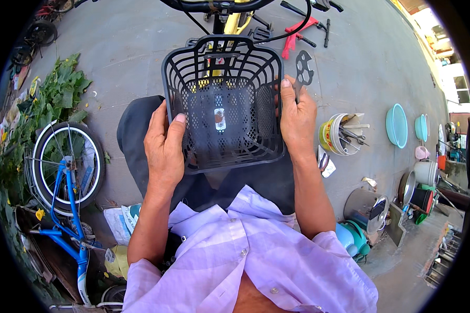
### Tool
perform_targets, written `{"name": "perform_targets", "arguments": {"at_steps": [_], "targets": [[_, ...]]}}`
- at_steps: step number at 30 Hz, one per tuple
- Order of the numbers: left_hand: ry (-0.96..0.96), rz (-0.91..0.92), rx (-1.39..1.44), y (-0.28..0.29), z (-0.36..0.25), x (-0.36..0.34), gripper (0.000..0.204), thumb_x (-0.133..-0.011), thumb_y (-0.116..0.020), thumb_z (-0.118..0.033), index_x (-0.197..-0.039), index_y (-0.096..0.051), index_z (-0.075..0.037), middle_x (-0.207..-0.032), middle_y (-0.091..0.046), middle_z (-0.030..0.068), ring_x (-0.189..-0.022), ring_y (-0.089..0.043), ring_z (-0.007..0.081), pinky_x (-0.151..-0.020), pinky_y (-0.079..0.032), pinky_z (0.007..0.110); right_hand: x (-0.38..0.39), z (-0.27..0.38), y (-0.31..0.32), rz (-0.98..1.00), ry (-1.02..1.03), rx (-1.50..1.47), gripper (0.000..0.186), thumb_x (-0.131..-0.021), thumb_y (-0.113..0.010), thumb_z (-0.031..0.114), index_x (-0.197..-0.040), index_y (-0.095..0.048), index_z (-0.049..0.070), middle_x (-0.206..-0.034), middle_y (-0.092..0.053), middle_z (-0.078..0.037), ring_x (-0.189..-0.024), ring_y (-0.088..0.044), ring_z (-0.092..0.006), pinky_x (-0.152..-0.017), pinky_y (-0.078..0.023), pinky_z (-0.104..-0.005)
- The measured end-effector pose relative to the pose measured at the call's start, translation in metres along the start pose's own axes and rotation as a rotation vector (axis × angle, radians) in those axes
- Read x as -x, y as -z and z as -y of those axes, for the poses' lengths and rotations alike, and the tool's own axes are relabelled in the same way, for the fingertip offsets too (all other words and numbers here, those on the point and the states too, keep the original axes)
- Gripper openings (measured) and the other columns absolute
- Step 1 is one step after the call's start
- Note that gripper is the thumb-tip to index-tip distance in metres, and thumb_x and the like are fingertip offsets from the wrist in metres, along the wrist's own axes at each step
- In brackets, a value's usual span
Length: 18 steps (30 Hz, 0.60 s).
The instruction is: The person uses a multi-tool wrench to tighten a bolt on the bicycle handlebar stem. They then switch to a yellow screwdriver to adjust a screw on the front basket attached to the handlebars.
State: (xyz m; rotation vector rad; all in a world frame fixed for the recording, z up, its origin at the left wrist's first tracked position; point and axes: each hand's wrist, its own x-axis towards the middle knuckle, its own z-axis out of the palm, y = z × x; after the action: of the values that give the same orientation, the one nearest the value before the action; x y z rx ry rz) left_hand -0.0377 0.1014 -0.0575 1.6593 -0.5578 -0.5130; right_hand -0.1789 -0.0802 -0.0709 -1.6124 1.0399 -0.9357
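A black plastic basket (224, 146) with lattice walls fills the middle of the view, with a small pale metal plate (220, 119) on its bottom. My left hand (162, 146) grips its left side, thumb on the near part of the rim. My right hand (297, 120) grips the right side and also holds a flat dark metal multi-hole wrench (304, 68), which stands upright above the fingers. Just beyond the basket are a black handlebar (231, 6) and a yellow bicycle frame (239, 21); whether the basket touches them I cannot tell.
A blue bicycle (72, 188) lies among leafy plants (68, 78) at left. At right stand a bucket of tools (326, 133), turquoise basins (397, 125), a metal pot (363, 208) and assorted containers (423, 172). A red bicycle fork (292, 39) lies on grey paving beyond.
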Motion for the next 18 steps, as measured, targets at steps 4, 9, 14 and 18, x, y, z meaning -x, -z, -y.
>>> {"name": "perform_targets", "arguments": {"at_steps": [4,9,14,18], "targets": [[-0.037,-0.022,-0.155,0.0,-0.005,-0.028,0.044,-0.1,-0.052,-0.031,-0.123,-0.057,0.006,-0.104,-0.065,0.0085,-0.098,-0.056,0.0125,-0.088,-0.044,0.025,-0.014,-0.005,0.002,0.018,-0.008,-0.002,0.03,-0.1,-0.055,0.024,-0.102,-0.065,-0.003,-0.064,-0.054,0.0,-0.058,-0.047,-0.0055,-0.053,-0.039,-0.0245],[0.134,0.076,0.067,0.02,0.0,-0.13,0.051,-0.097,-0.051,-0.047,-0.114,-0.064,0.0,-0.106,-0.066,0.0086,-0.103,-0.062,0.0185,-0.088,-0.047,0.035,-0.021,0.005,0.0,0.081,0.039,0.117,0.03,-0.098,-0.056,0.022,-0.106,-0.064,-0.006,-0.071,-0.061,-0.011,-0.066,-0.057,-0.0149,-0.062,-0.046,-0.0305],[-0.165,0.275,0.33,0.002,-0.02,-0.246,0.064,-0.097,-0.05,-0.05,-0.133,-0.046,0.003,-0.132,-0.055,0.0211,-0.127,-0.051,0.0295,-0.106,-0.04,0.045,-0.02,0.011,-0.005,0.136,0.086,0.204,0.029,-0.096,-0.057,0.017,-0.11,-0.061,-0.008,-0.09,-0.064,-0.022,-0.077,-0.063,-0.0343,-0.071,-0.049,-0.0369],[-0.218,0.4,0.741,-0.001,-0.043,-0.31,0.04,-0.095,-0.058,-0.045,-0.111,-0.062,-0.008,-0.12,-0.063,0.0129,-0.12,-0.055,0.0271,-0.102,-0.04,0.051,-0.021,0.007,-0.01,0.078,0.163,0.19,0.025,-0.094,-0.059,0.01,-0.112,-0.059,-0.008,-0.094,-0.064,-0.022,-0.081,-0.065,-0.0359,-0.071,-0.05,-0.0371]]}}
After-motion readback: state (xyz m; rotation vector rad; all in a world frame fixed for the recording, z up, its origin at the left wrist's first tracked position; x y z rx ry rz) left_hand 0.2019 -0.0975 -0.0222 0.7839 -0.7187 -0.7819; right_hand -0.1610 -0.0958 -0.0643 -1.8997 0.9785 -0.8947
